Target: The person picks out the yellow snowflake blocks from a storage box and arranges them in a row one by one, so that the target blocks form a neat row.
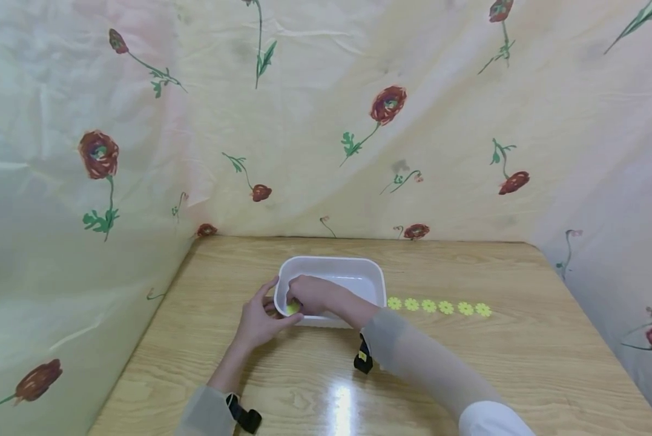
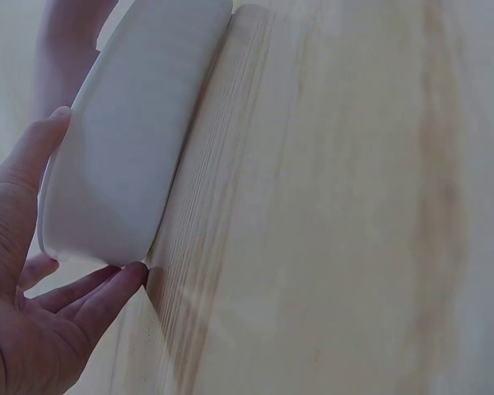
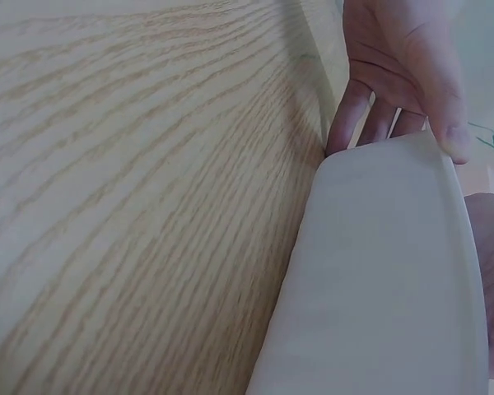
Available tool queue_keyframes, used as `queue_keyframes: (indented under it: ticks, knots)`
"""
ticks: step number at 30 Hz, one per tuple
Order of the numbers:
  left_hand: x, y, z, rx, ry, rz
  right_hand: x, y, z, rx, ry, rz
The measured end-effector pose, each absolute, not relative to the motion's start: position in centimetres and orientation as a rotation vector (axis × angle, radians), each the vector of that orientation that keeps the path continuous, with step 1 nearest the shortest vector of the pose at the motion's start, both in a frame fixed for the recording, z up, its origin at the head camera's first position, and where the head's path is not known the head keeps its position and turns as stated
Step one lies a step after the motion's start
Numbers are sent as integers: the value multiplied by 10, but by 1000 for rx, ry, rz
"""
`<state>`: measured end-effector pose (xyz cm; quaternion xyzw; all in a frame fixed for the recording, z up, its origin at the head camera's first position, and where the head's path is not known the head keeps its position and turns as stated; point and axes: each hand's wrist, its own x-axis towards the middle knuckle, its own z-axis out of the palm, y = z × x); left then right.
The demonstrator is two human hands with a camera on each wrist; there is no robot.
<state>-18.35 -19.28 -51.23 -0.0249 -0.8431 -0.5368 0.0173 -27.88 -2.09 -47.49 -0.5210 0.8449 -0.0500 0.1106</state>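
Observation:
A white rectangular tray [image 1: 380, 284] with rounded corners stands on the wooden table. My left hand [image 1: 257, 321] holds its near left corner, thumb at the front rim and fingers spread along the left side. In the left wrist view, the fingertips touch the tray's outer wall [image 2: 132, 140] low down, close to the tabletop. My right hand [image 1: 312, 293] reaches down inside the tray at the left, fingers bent downward. Under its fingertips shows a yellow flower-shaped piece [image 1: 293, 308]; I cannot tell whether they pinch it. Only a blurred part of my right hand [image 3: 490, 280] shows past the rim in the right wrist view.
Several yellow flower-shaped pieces [image 1: 428, 306] lie in a straight row on the table [image 1: 522, 363], running rightward from the tray's right side. A floral cloth [image 1: 315, 121] hangs behind the table and at both sides. My right forearm [image 1: 429, 357] crosses the table's front.

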Motion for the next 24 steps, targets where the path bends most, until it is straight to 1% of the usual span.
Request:
queue_keyframes:
  ticks: [10, 18, 24]
  knots:
    - [-188, -192, -516, -81, -2585, -1705, -287, -25, -477, -1532, 2475, -117]
    - [-187, -192, -515, -98, -2596, -1688, -286, -28, -476, -1563, 2445, -115]
    - [-187, -193, -513, -90, -2598, -1673, -284, -31, -469, -1577, 2404, -93]
